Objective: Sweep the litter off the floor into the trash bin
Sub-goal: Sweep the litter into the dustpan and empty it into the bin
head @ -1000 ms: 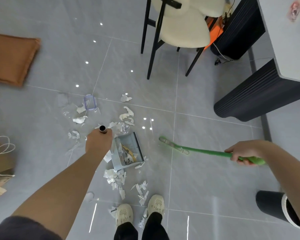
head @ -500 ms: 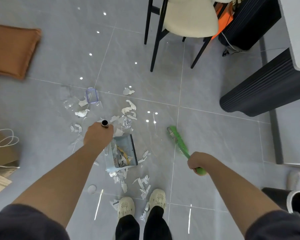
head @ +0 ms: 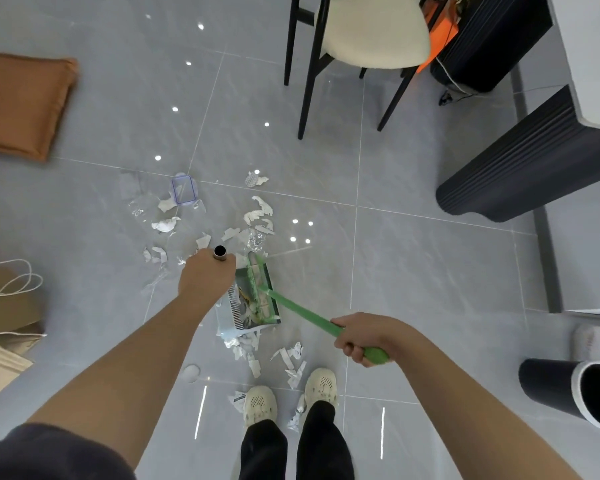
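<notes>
Torn paper litter [head: 258, 211] lies scattered on the floor [head: 430, 271] beyond the dustpan [head: 243, 277] and between it and the shoes [head: 260, 405], with some scraps inside the pan. The blurred head of the green broom [head: 305, 315] lies across the pan; the right hand [head: 361, 336] is wrapped round its handle, and the left hand [head: 207, 280] grasps the dustpan's metal pole [head: 220, 252]. The bin [head: 575, 393] stands well apart at lower right.

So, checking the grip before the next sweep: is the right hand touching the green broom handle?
Touching. The head view shows the right hand with fingers curled round the green broom handle near its end.
</notes>
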`<state>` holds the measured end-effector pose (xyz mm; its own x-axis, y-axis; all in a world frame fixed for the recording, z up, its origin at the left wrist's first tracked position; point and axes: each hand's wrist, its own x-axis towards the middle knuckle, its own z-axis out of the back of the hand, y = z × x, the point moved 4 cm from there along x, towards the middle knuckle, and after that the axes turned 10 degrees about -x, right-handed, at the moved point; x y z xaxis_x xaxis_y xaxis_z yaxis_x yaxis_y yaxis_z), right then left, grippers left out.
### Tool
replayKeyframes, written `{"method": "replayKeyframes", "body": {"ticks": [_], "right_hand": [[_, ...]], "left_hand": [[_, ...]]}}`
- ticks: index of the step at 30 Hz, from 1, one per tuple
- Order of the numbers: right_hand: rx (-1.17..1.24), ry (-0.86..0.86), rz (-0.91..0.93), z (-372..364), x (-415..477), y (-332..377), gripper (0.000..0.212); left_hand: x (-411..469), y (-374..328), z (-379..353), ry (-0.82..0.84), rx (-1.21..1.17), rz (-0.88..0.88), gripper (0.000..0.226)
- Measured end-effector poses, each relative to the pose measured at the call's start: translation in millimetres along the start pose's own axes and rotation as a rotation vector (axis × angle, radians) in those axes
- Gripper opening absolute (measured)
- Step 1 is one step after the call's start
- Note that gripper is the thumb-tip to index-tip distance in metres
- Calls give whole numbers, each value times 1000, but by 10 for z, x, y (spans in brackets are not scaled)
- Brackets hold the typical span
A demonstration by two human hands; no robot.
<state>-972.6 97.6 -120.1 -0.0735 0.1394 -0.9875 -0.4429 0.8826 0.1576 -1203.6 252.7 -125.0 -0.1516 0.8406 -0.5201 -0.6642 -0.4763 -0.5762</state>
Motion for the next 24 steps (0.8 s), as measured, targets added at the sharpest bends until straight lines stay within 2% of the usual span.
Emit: {"method": "replayKeyframes", "body": {"ticks": [4,10,16,24], "right_hand": [[41,-112,71,-297,-262,-380,62],[74,-221,131,-712,-430,-851,66],[58,-291,82,-948,-391,-1206,67],[91,-320,-4,-1462,-422,-1879,56]], "left_hand": [[-129,135,134,14,18,-53,34],[-412,385,382,74,-24,-200,28],[-709,700,528,69,-128,-209,26],[-1232,1235,576,31,-168,-180,22]]}}
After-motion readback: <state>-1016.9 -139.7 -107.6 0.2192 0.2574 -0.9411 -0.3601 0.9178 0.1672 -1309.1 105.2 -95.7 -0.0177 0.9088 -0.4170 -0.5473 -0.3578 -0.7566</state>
